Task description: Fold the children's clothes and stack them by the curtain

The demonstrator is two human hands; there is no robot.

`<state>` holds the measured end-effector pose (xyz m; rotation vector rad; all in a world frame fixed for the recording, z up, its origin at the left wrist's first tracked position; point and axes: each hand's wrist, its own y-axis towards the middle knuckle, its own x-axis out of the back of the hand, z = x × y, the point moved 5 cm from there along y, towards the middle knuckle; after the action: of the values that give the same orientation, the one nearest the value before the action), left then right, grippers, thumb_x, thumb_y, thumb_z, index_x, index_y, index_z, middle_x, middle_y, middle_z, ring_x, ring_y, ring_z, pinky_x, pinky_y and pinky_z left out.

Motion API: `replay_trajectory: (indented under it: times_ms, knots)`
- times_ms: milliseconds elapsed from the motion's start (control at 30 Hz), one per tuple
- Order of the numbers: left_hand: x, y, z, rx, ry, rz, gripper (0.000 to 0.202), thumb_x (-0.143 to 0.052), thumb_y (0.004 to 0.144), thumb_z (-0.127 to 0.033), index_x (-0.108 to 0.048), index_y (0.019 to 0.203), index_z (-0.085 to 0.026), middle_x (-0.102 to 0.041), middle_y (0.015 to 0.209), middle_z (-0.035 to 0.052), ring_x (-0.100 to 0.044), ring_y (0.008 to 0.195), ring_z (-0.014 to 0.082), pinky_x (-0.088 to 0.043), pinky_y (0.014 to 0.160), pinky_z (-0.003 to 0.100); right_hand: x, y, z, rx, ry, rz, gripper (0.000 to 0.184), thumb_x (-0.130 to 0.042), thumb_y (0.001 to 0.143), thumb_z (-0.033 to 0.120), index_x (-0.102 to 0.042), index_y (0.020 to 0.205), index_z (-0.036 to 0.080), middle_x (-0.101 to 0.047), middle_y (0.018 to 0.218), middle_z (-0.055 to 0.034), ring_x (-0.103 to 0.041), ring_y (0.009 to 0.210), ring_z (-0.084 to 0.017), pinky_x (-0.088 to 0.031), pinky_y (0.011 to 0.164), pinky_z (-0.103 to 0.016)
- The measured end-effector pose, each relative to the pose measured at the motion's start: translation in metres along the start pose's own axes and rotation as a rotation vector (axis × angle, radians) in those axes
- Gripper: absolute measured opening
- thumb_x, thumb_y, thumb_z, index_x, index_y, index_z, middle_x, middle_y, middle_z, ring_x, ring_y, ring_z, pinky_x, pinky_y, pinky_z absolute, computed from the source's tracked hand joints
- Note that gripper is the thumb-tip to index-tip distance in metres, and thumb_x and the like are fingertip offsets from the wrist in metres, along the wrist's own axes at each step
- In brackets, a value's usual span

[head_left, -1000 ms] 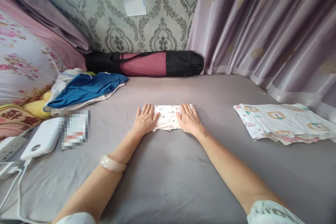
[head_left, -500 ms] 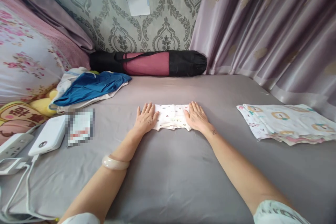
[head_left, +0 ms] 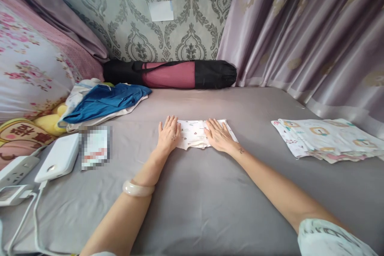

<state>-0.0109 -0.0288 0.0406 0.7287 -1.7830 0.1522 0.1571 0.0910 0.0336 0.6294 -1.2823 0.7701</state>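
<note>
A small folded white printed cloth (head_left: 193, 134) lies flat on the grey bed sheet (head_left: 195, 200) in the middle of the view. My left hand (head_left: 169, 134) rests flat on its left end, fingers stretched out. My right hand (head_left: 218, 135) lies flat on the cloth's right part, fingers spread, with the cloth's right corner showing beyond it. Neither hand grips anything. A pale bangle (head_left: 138, 189) sits on my left forearm.
A stack of folded printed cloths (head_left: 325, 139) lies at the right by the curtain (head_left: 300, 28). A rolled mat in a black bag (head_left: 171, 74) lies along the wall. Blue and white garments (head_left: 103, 102), a power bank (head_left: 57, 163), a power strip (head_left: 15, 171) and cables sit at the left.
My right hand has slid leftward over the cloth, uncovering its right corner. The left hand stays flat on the left end. The view has shifted slightly.
</note>
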Motion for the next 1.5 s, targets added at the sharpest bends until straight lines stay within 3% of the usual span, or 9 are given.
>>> replay_trajectory:
  times_ms: [133, 267, 433, 567, 833, 1067, 1200, 1333, 1500]
  knots:
    - [-0.001, 0.002, 0.006, 0.043, -0.059, -0.012, 0.045, -0.026, 0.098, -0.028, -0.047, 0.138, -0.02, -0.043, 0.148, 0.0093, -0.031, 0.142, 0.0241, -0.022, 0.115, 0.055, -0.009, 0.002, -0.003, -0.006, -0.011, 0.002, 0.064, -0.01, 0.099, 0.046, -0.026, 0.152, 0.014, -0.022, 0.158, -0.0083, -0.014, 0.146, -0.023, -0.008, 0.118, -0.047]
    - [-0.004, 0.005, 0.014, 0.083, -0.103, 0.0, 0.045, -0.028, 0.095, -0.023, -0.048, 0.135, -0.019, -0.045, 0.147, 0.0108, -0.033, 0.141, 0.0241, -0.025, 0.114, 0.054, -0.003, 0.003, -0.002, -0.015, 0.004, 0.041, 0.063, -0.014, 0.099, 0.045, -0.027, 0.151, 0.013, -0.022, 0.158, -0.0098, -0.014, 0.146, -0.024, -0.008, 0.118, -0.049]
    - [-0.009, 0.007, 0.023, 0.094, -0.133, -0.009, 0.046, -0.03, 0.091, -0.018, -0.049, 0.133, -0.018, -0.049, 0.143, 0.0121, -0.036, 0.14, 0.0255, -0.031, 0.111, 0.053, 0.005, 0.014, 0.018, 0.009, 0.041, 0.024, 0.061, -0.015, 0.099, 0.041, -0.031, 0.149, 0.01, -0.024, 0.157, -0.0118, -0.016, 0.146, -0.023, -0.008, 0.118, -0.049]
    - [-0.011, 0.006, 0.026, 0.083, -0.116, -0.018, 0.045, -0.034, 0.09, -0.019, -0.05, 0.132, -0.019, -0.051, 0.142, 0.0117, -0.037, 0.139, 0.0255, -0.033, 0.111, 0.05, -0.005, 0.024, 0.038, 0.079, 0.045, -0.022, 0.063, -0.016, 0.099, 0.041, -0.029, 0.149, 0.005, -0.024, 0.157, -0.0131, -0.016, 0.146, -0.023, -0.009, 0.118, -0.045]
    - [-0.012, 0.006, 0.029, 0.075, -0.109, -0.034, 0.041, -0.037, 0.091, -0.023, -0.051, 0.13, -0.021, -0.055, 0.137, 0.0116, -0.038, 0.138, 0.0262, -0.035, 0.109, 0.049, -0.014, 0.026, 0.04, 0.077, 0.001, -0.039, 0.063, -0.019, 0.098, 0.041, -0.031, 0.148, 0.006, -0.028, 0.156, -0.0135, -0.021, 0.144, -0.026, -0.012, 0.117, -0.046]
    - [-0.006, 0.01, 0.035, 0.103, -0.168, -0.134, 0.041, -0.037, 0.089, -0.019, -0.055, 0.125, -0.018, -0.062, 0.127, 0.0115, -0.048, 0.13, 0.0253, -0.04, 0.106, 0.045, -0.003, 0.034, 0.064, 0.094, -0.006, -0.042, 0.059, -0.024, 0.097, 0.035, -0.038, 0.144, 0.004, -0.028, 0.155, -0.0164, -0.02, 0.144, -0.027, -0.008, 0.117, -0.048]
    - [0.001, 0.011, 0.039, 0.153, -0.232, -0.219, 0.042, -0.034, 0.088, -0.016, -0.057, 0.123, -0.015, -0.064, 0.124, 0.0124, -0.055, 0.122, 0.0239, -0.042, 0.105, 0.041, -0.012, 0.036, 0.084, 0.111, 0.027, -0.084, 0.064, -0.022, 0.098, 0.041, -0.035, 0.146, 0.0, -0.029, 0.154, -0.0186, -0.021, 0.144, -0.028, -0.01, 0.117, -0.045]
    - [0.006, 0.01, 0.041, 0.192, -0.282, -0.27, 0.042, -0.033, 0.087, -0.015, -0.057, 0.121, -0.016, -0.065, 0.122, 0.0113, -0.058, 0.117, 0.0228, -0.044, 0.103, 0.039, -0.021, 0.035, 0.088, 0.096, 0.022, -0.102, 0.066, -0.022, 0.098, 0.043, -0.033, 0.146, -0.001, -0.03, 0.153, -0.0197, -0.021, 0.144, -0.028, -0.008, 0.117, -0.045]
    - [0.008, 0.009, 0.041, 0.231, -0.301, -0.255, 0.041, -0.033, 0.088, -0.015, -0.058, 0.12, -0.017, -0.065, 0.122, 0.0102, -0.058, 0.117, 0.0223, -0.044, 0.103, 0.038, -0.02, 0.035, 0.087, 0.092, 0.011, -0.115, 0.065, -0.024, 0.098, 0.042, -0.035, 0.145, 0.0, -0.031, 0.153, -0.0197, -0.023, 0.143, -0.028, -0.007, 0.117, -0.044]
